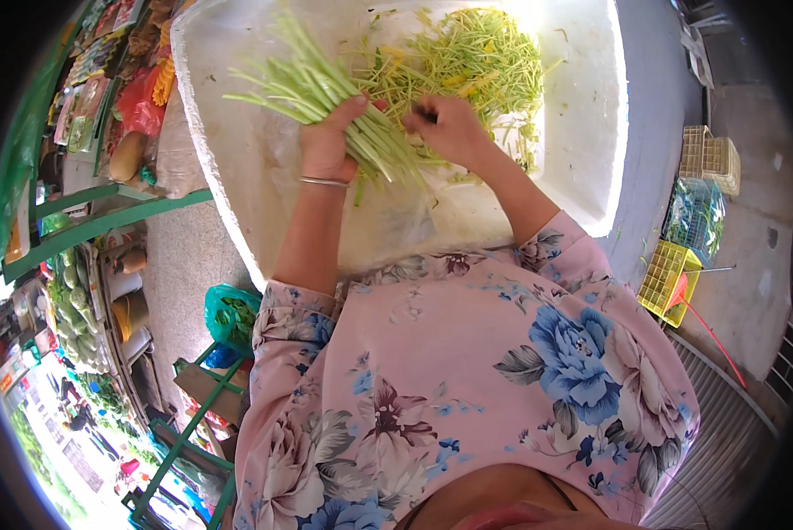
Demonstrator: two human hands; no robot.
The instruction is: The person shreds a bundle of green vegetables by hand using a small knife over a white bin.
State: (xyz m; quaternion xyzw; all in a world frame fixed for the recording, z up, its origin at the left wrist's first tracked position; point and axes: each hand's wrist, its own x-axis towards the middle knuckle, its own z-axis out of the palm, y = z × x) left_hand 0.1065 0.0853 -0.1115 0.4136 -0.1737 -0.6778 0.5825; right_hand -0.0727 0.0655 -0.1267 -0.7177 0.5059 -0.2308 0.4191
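My left hand (328, 140), with a metal bangle at the wrist, is wrapped round a bunch of thin pale-green vegetable stalks (312, 81). The bunch slants over a white foam box (582, 132), one end toward the far left and the other toward me. Just right of it, my right hand (452, 131) is closed with bent fingers. Something dark shows at its fingertips, too small to make out. Beyond that hand, a loose heap of green and yellow stem trimmings (480, 62) lies in the box's far right part.
Left of the box, goods and produce fill a stall with a green metal frame (105, 221). A teal plastic bag of greens (233, 315) sits beside my left sleeve. On the right floor stand a yellow crate (667, 278), a blue-green basket (695, 216) and a beige crate (710, 159).
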